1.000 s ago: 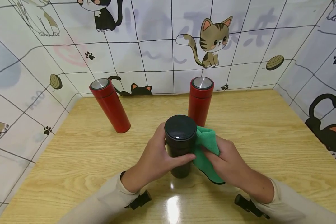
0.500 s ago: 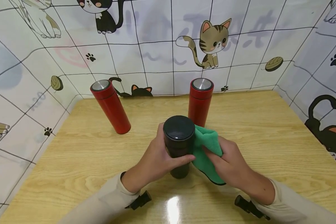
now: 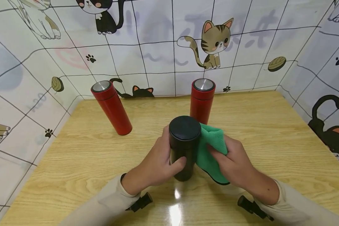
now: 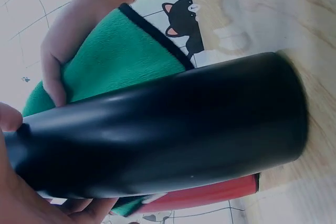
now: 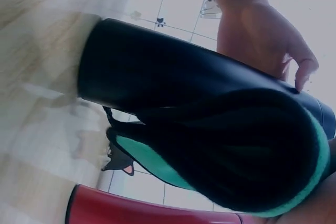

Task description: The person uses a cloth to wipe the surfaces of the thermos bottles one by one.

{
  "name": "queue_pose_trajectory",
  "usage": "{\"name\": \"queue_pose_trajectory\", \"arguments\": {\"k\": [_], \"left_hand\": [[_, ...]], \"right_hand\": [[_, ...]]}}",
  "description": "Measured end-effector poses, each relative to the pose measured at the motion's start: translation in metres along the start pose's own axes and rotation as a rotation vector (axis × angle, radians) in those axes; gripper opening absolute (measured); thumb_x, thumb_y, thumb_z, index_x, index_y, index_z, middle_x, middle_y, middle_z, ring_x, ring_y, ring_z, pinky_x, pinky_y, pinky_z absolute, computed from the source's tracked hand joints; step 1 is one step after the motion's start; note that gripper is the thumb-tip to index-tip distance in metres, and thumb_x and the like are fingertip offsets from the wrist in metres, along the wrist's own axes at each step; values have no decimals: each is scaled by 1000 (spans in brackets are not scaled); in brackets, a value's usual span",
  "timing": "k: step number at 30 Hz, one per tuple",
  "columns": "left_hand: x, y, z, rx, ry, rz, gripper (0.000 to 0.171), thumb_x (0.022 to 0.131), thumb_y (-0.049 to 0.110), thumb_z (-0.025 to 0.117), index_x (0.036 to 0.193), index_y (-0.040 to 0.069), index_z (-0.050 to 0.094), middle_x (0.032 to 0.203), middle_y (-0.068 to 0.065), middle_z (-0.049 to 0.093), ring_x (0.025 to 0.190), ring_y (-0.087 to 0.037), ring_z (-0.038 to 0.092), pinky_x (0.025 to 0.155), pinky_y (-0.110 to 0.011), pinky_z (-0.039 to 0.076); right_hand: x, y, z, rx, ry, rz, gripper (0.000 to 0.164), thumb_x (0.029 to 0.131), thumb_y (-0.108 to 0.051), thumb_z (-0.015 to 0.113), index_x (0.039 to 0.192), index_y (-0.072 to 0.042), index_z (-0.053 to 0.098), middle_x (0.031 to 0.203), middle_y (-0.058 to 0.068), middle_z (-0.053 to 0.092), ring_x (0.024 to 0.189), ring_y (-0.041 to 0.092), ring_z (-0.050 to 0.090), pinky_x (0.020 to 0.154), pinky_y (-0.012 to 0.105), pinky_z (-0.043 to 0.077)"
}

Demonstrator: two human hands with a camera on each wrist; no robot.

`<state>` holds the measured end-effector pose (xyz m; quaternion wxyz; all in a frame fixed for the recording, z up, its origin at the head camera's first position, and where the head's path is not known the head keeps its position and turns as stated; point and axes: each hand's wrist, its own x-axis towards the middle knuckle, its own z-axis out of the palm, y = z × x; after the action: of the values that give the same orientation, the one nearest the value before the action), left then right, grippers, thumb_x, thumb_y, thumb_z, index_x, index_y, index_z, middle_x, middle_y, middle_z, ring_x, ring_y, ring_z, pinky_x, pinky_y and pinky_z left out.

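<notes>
1. Black flask (image 3: 185, 147): over the counter (image 3: 101, 163); left hand (image 3: 158, 161) curls round it, thumb (image 3: 177, 165) now drawn back (we judge, baring more surface).
2. Green cloth (image 3: 212, 158): pinched by right hand (image 3: 237, 163) against the flask.

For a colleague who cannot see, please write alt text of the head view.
A left hand holds a black bottle at a wood-grained table while the right hand holds a green cloth against it. Two red bottles stand farther back.
</notes>
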<state>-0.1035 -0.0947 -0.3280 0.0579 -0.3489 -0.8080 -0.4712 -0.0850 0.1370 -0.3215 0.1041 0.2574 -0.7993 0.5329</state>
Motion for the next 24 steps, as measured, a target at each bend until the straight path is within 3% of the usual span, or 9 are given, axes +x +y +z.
{"name": "queue_pose_trajectory", "arguments": {"k": [3,5,10,13,18,21,24], "left_hand": [[-1,3,-1,19,-20,25,74,80,19,56,146,10,23,133,-1,57,120,-13,57,105,-38,49],[-1,6,-1,25,-35,7,76,80,17,57,147,10,23,133,-1,57,120,-12,57,105,-37,49],[-4,14,-5,58,-71,-125,75,83,19,65,146,15,25,131,4,58,120,-6,56,107,-36,47],[-5,19,-7,77,-98,-183,76,84,23,72,146,18,29,134,6,57,124,-4,54,108,-36,47],[-4,22,-8,77,-111,-191,82,84,30,80,149,20,31,140,8,55,131,-4,52,109,-35,47],[-3,21,-8,69,-95,-183,85,81,33,84,149,25,34,139,12,54,127,-3,54,105,-33,50],[-2,19,-8,81,-79,-170,88,78,35,86,149,30,34,139,17,52,124,-2,55,103,-31,51]], "right_hand": [[-1,-2,-1,13,84,-51,45,95,8,54,139,-6,58,133,4,65,118,2,63,93,18,53],[-2,-3,-2,38,107,-76,46,95,9,53,138,-5,58,132,4,66,119,4,63,93,19,54],[-1,-1,-3,13,-9,-6,43,99,2,52,140,-10,56,133,7,65,117,2,63,92,20,54],[-1,0,-3,-3,-10,0,43,98,2,53,139,-11,58,132,8,66,116,1,63,92,19,54],[-3,0,0,115,87,-102,45,95,12,50,138,-2,57,132,4,66,120,6,63,96,20,53],[-3,1,2,116,35,-81,45,97,10,49,139,-4,56,133,1,65,121,5,62,95,20,53],[-2,1,2,48,-8,-28,44,98,5,51,139,-11,57,133,3,65,119,3,62,93,19,54]]}}
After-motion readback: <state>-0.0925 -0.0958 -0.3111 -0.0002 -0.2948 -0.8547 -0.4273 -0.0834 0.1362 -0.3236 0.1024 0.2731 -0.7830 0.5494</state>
